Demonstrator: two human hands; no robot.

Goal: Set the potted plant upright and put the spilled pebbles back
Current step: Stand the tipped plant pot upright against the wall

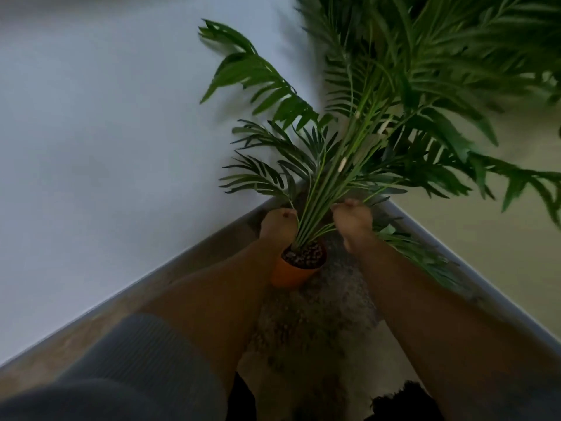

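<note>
A small orange pot (293, 273) stands on the floor in a room corner, its top filled with dark pebbles (305, 255). A tall green palm-like plant (364, 132) rises from it, its fronds leaning up and to the right. My left hand (277, 227) is closed around the left side of the stem bundle just above the pot. My right hand (353, 221) grips the stems on the right side. Spilled pebbles (315, 323) lie scattered in a dark patch on the floor in front of the pot, between my forearms.
Two pale walls meet behind the plant, with a grey baseboard (182, 268) along the left wall and another (455, 256) along the right. Fronds spread wide over the right wall. Dark shapes (397, 402) show at the bottom edge.
</note>
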